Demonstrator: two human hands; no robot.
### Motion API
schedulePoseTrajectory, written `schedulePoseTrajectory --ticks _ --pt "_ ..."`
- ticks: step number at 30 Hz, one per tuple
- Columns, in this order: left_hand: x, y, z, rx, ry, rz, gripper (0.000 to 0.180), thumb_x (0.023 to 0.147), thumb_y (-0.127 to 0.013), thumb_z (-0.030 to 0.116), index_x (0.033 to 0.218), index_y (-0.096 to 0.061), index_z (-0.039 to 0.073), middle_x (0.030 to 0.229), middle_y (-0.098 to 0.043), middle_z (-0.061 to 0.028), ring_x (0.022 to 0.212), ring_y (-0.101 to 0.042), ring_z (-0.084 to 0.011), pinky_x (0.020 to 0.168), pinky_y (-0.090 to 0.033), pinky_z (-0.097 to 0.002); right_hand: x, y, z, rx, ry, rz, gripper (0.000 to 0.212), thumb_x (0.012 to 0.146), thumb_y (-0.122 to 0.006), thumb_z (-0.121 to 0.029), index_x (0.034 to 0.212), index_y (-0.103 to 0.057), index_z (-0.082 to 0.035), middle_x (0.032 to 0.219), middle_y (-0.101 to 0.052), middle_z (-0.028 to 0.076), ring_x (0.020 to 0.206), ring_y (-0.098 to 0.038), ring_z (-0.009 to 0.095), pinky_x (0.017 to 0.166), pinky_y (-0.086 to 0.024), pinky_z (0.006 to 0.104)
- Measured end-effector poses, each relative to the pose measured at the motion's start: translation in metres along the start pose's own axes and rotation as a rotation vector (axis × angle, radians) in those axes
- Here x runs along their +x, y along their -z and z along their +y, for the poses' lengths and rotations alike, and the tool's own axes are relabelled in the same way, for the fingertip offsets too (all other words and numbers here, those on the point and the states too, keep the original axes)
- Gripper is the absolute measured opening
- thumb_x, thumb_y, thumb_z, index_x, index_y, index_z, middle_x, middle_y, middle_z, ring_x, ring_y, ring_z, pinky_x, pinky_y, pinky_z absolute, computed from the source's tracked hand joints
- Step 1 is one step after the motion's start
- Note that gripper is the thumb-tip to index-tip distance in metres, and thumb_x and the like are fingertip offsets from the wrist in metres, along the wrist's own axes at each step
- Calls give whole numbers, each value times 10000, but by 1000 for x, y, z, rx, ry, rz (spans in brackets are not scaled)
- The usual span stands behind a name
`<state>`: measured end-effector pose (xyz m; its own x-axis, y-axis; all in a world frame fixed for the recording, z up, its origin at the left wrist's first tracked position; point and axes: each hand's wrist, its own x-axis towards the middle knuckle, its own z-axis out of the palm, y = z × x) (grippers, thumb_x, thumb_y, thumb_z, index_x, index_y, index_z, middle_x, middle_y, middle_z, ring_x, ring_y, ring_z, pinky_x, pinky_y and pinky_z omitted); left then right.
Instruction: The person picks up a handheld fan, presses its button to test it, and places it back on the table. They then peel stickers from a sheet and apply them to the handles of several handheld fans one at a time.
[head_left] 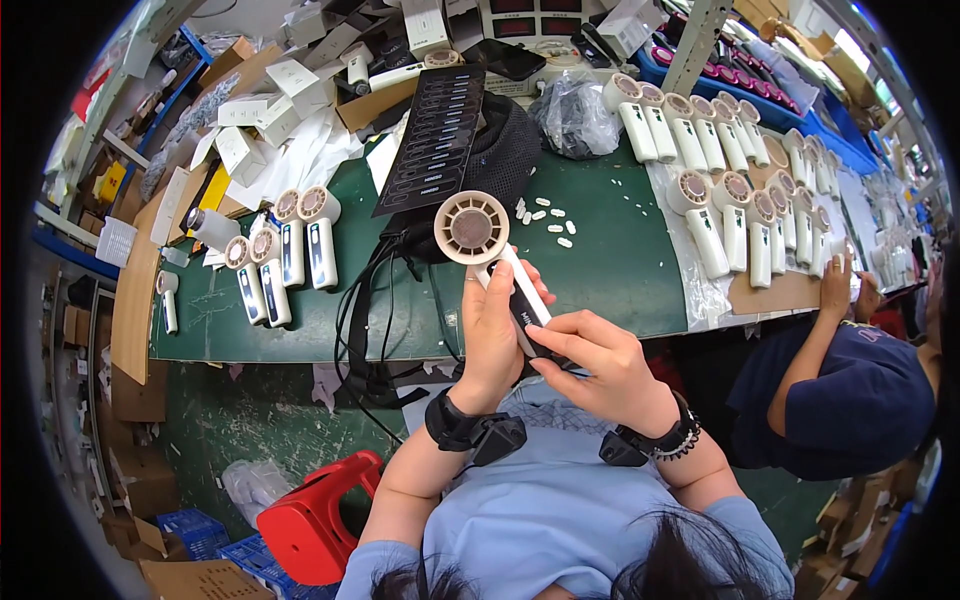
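Handheld fan [490, 255], cream with a round grilled head and a dark front strip on its handle, held upright above the near edge of the green worktop [620, 265]. Left hand [490, 335] wrapped around the handle from behind, fingers closed on it. Right hand [600, 360] set against the lower handle, thumb and forefinger pinched narrow on the dark strip. Step in hand, by judgement: pressing or seating the strip on the handle. Next move likely calling for steady support from the left and light, even pressure along the strip. Row of like fans [285, 255] lying to the left, another batch [740, 190] to the right. Black tray [435, 140] beyond. Co-worker's arm [815, 350] at right.
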<state>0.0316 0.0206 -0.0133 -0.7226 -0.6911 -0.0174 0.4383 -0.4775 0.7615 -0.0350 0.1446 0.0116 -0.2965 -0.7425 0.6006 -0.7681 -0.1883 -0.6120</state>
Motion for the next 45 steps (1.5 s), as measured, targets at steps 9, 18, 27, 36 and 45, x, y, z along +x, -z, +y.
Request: schedulePoseTrajectory --ticks 9,18,27,36,45 --pt "-7 8 11 -13 72 -156 364 998 -468 200 1297 -395 6 1018 -553 -101 906 -585 -173 854 -546 -369 -5 7 5 -49 184 -28 303 677 -824 -50 966 -734 -53 949 -656 74 721 -633 183 592 -518 275" --pt "-17 9 23 -5 116 -317 459 955 -475 105 1373 -320 -3 1097 -536 -118 976 -584 -193 876 -555 -383 -8 5 4 -80 338 75 288 654 -841 -83 927 -752 -101 1020 -674 49 787 -633 193 672 -533 300" --pt "-18 14 16 -16 124 -295 430 964 -456 104 1362 -329 4 1093 -538 -122 968 -583 -183 829 -564 -353 -10 -1 4 -86 347 106 266 653 -829 -84 904 -738 -78 1012 -677 52 789 -648 203 647 -549 312" --pt "-19 14 16 -20 129 -290 407 967 -455 100 1348 -345 12 1104 -539 -121 965 -583 -182 827 -563 -348 -12 -1 5 -76 328 108 262 654 -829 -88 899 -736 -80 1014 -679 57 792 -649 213 650 -549 313" --pt "-20 17 16 -9 144 -309 428 965 -460 95 1366 -337 8 1127 -538 -124 997 -587 -193 853 -560 -359 -13 0 4 -67 322 106 266 649 -831 -90 897 -737 -81 1014 -680 56 790 -647 215 652 -551 311"
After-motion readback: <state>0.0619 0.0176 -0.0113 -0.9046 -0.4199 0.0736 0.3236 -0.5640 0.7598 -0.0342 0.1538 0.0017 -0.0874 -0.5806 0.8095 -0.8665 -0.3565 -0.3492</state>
